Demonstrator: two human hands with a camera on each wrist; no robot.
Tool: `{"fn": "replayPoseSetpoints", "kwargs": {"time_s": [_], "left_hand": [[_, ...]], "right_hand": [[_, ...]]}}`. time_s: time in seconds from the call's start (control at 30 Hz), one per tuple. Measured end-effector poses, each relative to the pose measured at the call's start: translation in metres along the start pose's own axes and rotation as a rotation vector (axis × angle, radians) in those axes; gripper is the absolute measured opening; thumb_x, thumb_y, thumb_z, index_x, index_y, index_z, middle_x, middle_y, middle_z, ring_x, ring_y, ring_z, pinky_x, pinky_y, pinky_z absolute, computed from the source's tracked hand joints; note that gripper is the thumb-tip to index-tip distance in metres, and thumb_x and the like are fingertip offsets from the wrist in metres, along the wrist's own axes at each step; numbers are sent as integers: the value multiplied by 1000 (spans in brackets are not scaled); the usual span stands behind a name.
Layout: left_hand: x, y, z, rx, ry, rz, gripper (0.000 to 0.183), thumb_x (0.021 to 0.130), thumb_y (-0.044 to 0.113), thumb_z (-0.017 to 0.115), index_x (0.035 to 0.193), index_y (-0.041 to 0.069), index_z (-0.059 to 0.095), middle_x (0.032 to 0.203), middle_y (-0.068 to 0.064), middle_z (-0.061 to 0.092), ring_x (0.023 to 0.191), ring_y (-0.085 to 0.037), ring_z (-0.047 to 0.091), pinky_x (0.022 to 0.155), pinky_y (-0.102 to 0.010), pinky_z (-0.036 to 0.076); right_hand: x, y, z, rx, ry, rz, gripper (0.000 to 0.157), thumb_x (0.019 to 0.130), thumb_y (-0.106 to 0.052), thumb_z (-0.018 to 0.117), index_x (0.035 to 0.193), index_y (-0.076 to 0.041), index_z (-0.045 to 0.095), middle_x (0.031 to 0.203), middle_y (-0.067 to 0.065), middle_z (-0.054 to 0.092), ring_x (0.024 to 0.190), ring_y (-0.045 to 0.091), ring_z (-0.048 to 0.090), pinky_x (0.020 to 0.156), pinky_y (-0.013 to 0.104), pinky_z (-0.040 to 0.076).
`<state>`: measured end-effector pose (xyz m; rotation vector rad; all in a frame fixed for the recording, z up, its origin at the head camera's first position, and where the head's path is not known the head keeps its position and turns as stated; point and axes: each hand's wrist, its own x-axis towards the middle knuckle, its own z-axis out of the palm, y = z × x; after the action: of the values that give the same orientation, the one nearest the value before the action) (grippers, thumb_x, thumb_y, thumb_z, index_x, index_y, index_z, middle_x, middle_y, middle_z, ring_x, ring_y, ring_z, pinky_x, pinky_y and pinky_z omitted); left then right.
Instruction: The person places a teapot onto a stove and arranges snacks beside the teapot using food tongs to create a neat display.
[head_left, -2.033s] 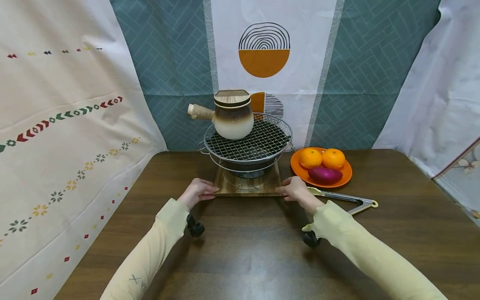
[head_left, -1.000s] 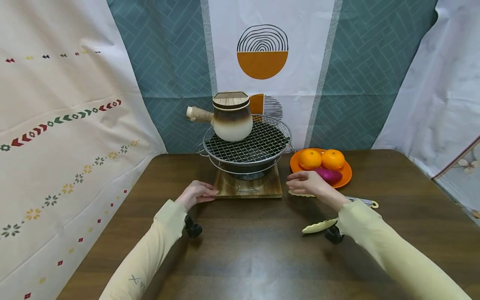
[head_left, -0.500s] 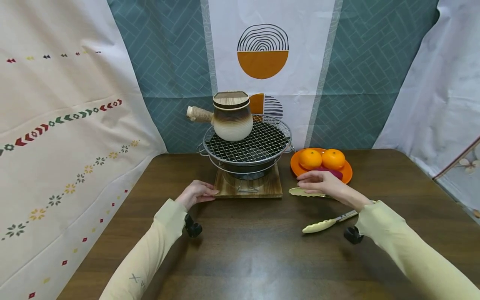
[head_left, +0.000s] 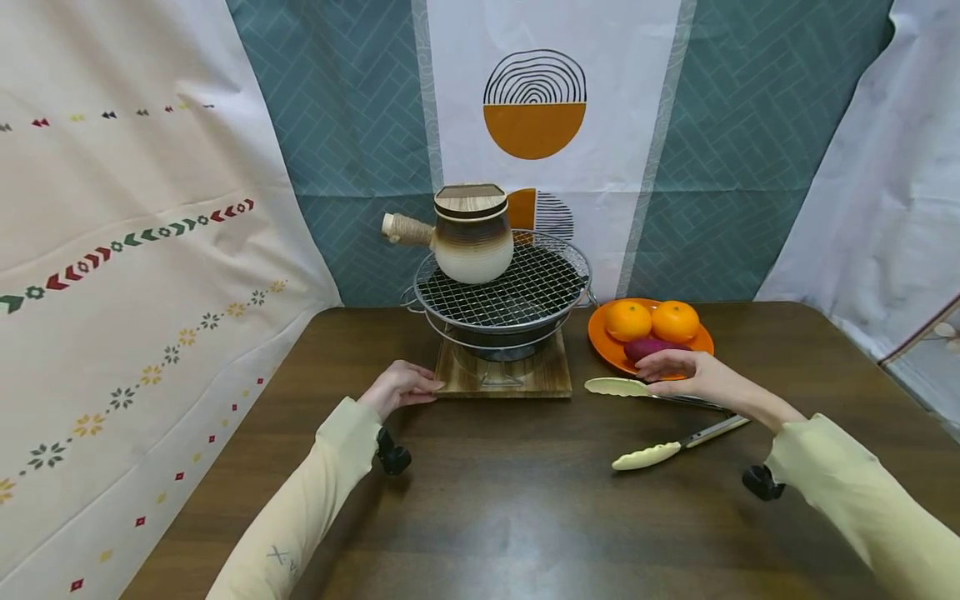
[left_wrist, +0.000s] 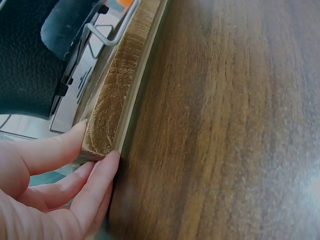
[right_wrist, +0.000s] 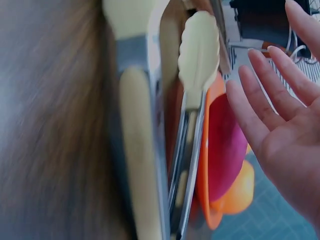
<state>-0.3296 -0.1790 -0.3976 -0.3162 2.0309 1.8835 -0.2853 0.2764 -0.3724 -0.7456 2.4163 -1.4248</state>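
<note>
My left hand (head_left: pixel 401 387) pinches the front left corner of a square wooden board (head_left: pixel 551 385). In the left wrist view, the thumb sits on the top edge of the board (left_wrist: pixel 117 85) and the fingers lie at its lower edge. On the board stands a round tabletop grill (head_left: pixel 536 292) with a wire mesh, bearing a lidded clay pot (head_left: pixel 474 250) with a rope-wrapped handle. My right hand (head_left: pixel 697 375) hovers empty above the spread tongs (head_left: pixel 647 457), fingers relaxed. In the right wrist view, its palm and fingers (right_wrist: pixel 295 120) are beside the tongs (right_wrist: pixel 200 55).
Behind the tongs, an orange plate (head_left: pixel 602 346) carries two oranges (head_left: pixel 675 322) and a purple sweet potato (head_left: pixel 645 347), partly covered by my right hand. The brown table (head_left: pixel 495 500) meets patterned curtains (head_left: pixel 345 150) at the back and sides.
My right hand has let go of the board's right corner and moved right, above the tongs, whose pale tips now show more. The left hand keeps its hold on the board.
</note>
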Motion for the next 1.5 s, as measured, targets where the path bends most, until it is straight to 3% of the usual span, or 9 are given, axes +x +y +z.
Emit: {"fn": "replayPoseSetpoints", "kwargs": {"time_s": [0.2, 0.4, 0.57, 0.87, 1.17, 1.5], "left_hand": [[-2, 2, 0, 18, 14, -3, 44, 81, -9, 62, 119, -19, 43, 87, -18, 55, 64, -17, 59, 76, -39, 50], [-5, 2, 1, 26, 5, 13, 45, 80, -10, 62, 119, -20, 41, 89, -18, 55, 66, -18, 59, 77, -39, 50], [-3, 1, 1, 26, 12, 8, 43, 80, -9, 63, 118, -19, 44, 87, -18, 55, 66, -18, 59, 76, -39, 50], [-2, 1, 0, 12, 18, -13, 44, 80, -9, 63, 118, -19, 43, 78, -15, 57, 62, -17, 59, 75, -39, 50], [-2, 2, 1, 23, 16, -4, 45, 81, -8, 62, 119, -19, 42, 86, -18, 56, 66, -18, 60, 77, -39, 50], [-3, 1, 1, 31, 5, 0, 42, 81, -9, 61, 118, -19, 43, 87, -18, 55, 65, -18, 59, 76, -38, 50]], "right_hand": [[-11, 6, -9, -111, 8, -22, 42, 84, -16, 66, 121, -2, 53, 116, 12, 55, 107, 29, 49, 86, 29, 44], [-20, 12, -18, -128, -42, -45, 45, 83, -13, 67, 122, 2, 50, 118, 17, 52, 107, 33, 48, 88, 32, 43], [-29, 15, -24, -229, -28, -27, 46, 82, -18, 69, 122, -3, 52, 118, 11, 55, 107, 28, 50, 87, 35, 44], [-46, 23, -28, -239, 18, -16, 52, 81, -15, 69, 125, 0, 48, 121, 13, 52, 109, 25, 48, 86, 26, 43], [-59, 34, -33, -266, 27, -42, 62, 77, -11, 73, 128, 7, 41, 124, 23, 45, 108, 11, 47, 85, 19, 41], [-64, 45, -27, -330, 47, -90, 71, 70, -14, 79, 128, 4, 42, 124, 21, 45, 108, 14, 44, 85, 14, 35]]}}
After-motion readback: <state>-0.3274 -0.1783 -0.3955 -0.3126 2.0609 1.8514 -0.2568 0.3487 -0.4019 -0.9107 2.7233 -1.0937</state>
